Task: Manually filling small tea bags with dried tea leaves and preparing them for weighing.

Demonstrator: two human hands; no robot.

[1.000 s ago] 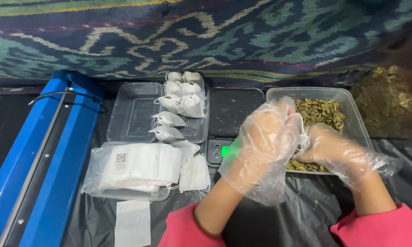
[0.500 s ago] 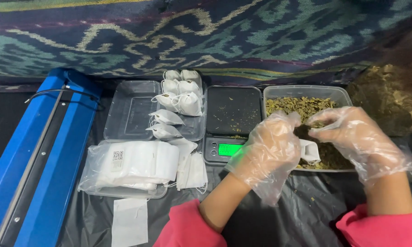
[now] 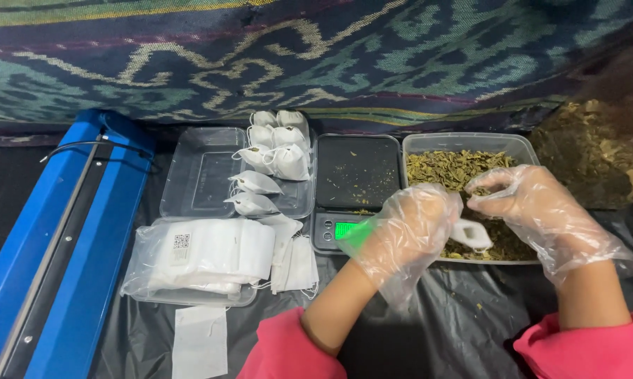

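Both my hands wear loose clear plastic gloves. My left hand [image 3: 409, 235] holds a small white tea bag pouch [image 3: 471, 234] over the near edge of a clear tray of dried green leaves [image 3: 429, 144]. Just above the pouch, my right hand [image 3: 530, 203] hovers over the leaves with its fingertips pinched together; whether leaves are between them is unclear. A black digital scale [image 3: 355, 172] with a lit green display sits immediately left of the tray.
A clear tray [image 3: 197, 172] holds several filled white pouches [image 3: 274, 151]. A plastic pack of flat empty pouches [image 3: 200, 256] lies near me, with loose ones beside it. A blue sealing machine [image 3: 56, 245] runs along the left. A bag of dried leaves [image 3: 597, 151] is at right.
My right hand rose from the tray's near side to above the leaves. My left hand moved slightly right with the pouch, and the scale's display came into view.
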